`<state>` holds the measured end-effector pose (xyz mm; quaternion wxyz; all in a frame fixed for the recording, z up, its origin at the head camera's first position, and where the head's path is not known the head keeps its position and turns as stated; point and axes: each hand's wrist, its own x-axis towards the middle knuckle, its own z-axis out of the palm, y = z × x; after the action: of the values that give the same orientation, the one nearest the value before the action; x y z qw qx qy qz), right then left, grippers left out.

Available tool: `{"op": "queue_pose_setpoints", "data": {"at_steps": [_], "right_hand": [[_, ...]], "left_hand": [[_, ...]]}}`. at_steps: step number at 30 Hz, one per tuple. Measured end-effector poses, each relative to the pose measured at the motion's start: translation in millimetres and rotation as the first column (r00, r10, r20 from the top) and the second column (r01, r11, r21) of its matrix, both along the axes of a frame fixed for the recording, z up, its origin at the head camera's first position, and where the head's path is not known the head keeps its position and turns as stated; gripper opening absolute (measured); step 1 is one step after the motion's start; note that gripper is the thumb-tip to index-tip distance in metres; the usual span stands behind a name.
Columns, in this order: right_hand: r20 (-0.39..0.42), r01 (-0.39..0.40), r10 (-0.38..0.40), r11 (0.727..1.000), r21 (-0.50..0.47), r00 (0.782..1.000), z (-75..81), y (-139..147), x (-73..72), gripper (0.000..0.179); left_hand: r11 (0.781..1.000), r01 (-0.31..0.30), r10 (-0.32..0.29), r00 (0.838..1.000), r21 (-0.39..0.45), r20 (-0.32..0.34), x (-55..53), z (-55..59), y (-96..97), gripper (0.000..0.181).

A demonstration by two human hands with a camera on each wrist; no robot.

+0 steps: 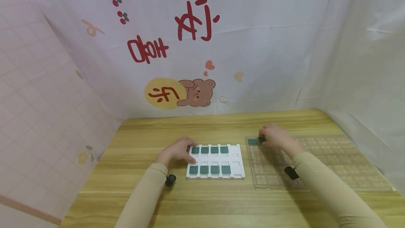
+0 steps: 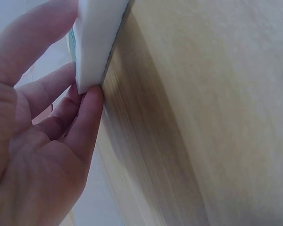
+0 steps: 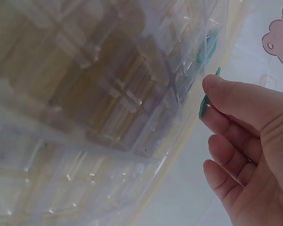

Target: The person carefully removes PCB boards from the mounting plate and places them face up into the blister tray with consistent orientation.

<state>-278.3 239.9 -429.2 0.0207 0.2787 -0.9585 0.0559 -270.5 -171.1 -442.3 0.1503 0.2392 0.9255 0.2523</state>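
Observation:
My left hand (image 1: 178, 150) holds the left end of a white tray (image 1: 237, 166). In the left wrist view, its fingers meet the edge of the white tray (image 2: 98, 42). Two rows of square green chips (image 1: 214, 169) sit in the tray's slots, and the slots at its right end have none. My right hand (image 1: 276, 137), over the upper left part of a clear plastic tray (image 1: 262, 184), pinches a green chip (image 3: 203, 107) between thumb and fingers, tilted on edge. One more green chip (image 1: 252, 141) lies in that tray's upper left corner pocket.
Both trays lie on a wood-grain table (image 1: 202, 203), a narrow strip of wood between them. Behind the table hangs a white printed cloth (image 1: 253, 45), with further cloth at the left and right sides. Black wrist devices (image 1: 171, 180) hang below both forearms.

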Motion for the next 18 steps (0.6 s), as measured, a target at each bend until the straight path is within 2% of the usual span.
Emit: {"op": "queue_pose_setpoints", "data": {"at_steps": [18], "right_hand": [[0.014,0.012,-0.012,1.000,0.024,1.000,-7.0,-1.3,-2.6,0.020]], "left_hand": [[1.000,-0.007,0.007,1.000,-0.007,-0.002,0.2,-0.6,0.6,0.064]]}}
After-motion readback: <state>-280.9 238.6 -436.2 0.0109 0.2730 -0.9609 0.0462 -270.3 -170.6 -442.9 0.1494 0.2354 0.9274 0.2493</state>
